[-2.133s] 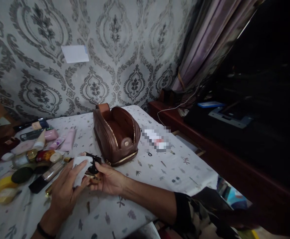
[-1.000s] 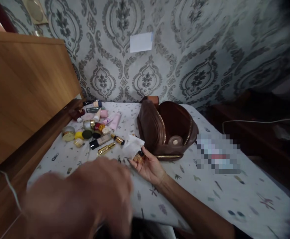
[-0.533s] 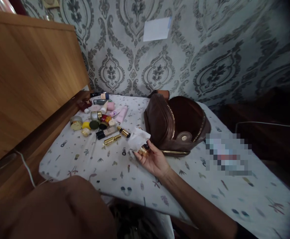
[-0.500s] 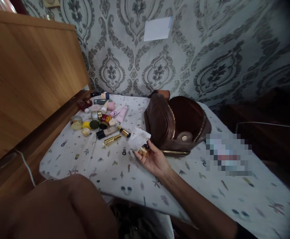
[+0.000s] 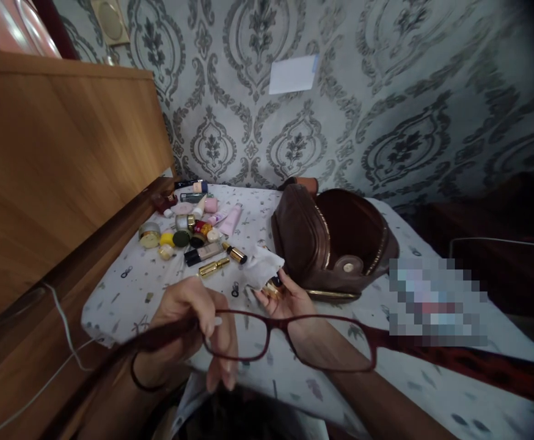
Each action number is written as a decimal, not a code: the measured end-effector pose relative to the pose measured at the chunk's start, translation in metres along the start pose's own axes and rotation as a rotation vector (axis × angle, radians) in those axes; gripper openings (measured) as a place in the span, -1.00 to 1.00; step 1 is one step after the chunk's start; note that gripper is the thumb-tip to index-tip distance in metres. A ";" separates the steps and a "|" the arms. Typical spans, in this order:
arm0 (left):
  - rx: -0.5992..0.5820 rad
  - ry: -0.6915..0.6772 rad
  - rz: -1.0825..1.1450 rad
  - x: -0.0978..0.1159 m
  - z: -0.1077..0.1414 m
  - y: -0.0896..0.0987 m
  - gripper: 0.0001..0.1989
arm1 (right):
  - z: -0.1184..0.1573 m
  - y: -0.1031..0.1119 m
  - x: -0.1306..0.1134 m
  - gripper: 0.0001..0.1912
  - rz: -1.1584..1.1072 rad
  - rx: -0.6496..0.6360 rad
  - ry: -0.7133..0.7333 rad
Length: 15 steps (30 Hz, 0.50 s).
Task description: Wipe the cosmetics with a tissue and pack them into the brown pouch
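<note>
In the head view, the left hand [image 5: 187, 315] has its grip closed on dark-red glasses [image 5: 278, 324] near the hinge on that side, with the temples spread towards the camera. The glasses are above the near part of the worktop [image 5: 124, 311], which has a white patterned cover, and the right forearm shows through one lens. A dark band [image 5: 142, 376] circles the left wrist.

The right hand [image 5: 297, 300] lies beyond the glasses, its grip around a small black-and-gold item [image 5: 274, 287], partly hidden by a white cloth [image 5: 264, 267]. Just beside this hand, a brown bag [image 5: 298, 235] stands with its zipped top open. On the other side of the cloth lie a black-and-gold tube [image 5: 234, 252], a gold tube [image 5: 214, 267] and a black-capped bottle [image 5: 205, 253]. Behind them are a pink tube [image 5: 231, 220] and a cluster of jars and bottles. A pixelated patch to the right of the bag hides what is there
</note>
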<state>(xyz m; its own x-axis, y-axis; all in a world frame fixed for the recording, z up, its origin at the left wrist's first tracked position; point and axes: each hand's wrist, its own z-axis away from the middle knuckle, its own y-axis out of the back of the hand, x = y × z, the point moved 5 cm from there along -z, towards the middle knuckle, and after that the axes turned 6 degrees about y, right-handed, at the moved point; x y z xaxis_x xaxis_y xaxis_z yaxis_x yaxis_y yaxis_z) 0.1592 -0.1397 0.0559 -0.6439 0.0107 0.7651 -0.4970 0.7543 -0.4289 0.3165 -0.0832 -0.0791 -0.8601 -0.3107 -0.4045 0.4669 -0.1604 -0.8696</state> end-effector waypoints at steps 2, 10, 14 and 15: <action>0.061 0.116 -0.003 -0.011 0.000 0.010 -0.77 | 0.001 -0.001 -0.001 -0.96 0.004 -0.012 0.036; 0.133 0.295 -0.979 -0.005 0.011 0.035 -0.58 | -0.001 0.006 -0.003 -0.90 0.093 0.082 0.039; -0.045 0.041 -1.605 -0.028 0.011 -0.007 -0.82 | -0.004 0.003 -0.003 -0.91 0.063 0.055 0.091; -0.107 -0.031 -1.668 -0.040 0.013 -0.022 -0.88 | -0.005 0.002 -0.002 -0.92 0.059 0.050 0.096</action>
<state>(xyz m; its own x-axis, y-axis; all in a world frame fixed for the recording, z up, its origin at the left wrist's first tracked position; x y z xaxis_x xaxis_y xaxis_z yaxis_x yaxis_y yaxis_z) 0.1882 -0.1651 0.0281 0.5029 -0.8072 0.3090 -0.5650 -0.0364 0.8243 0.3186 -0.0779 -0.0816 -0.8456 -0.2301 -0.4816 0.5247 -0.1923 -0.8293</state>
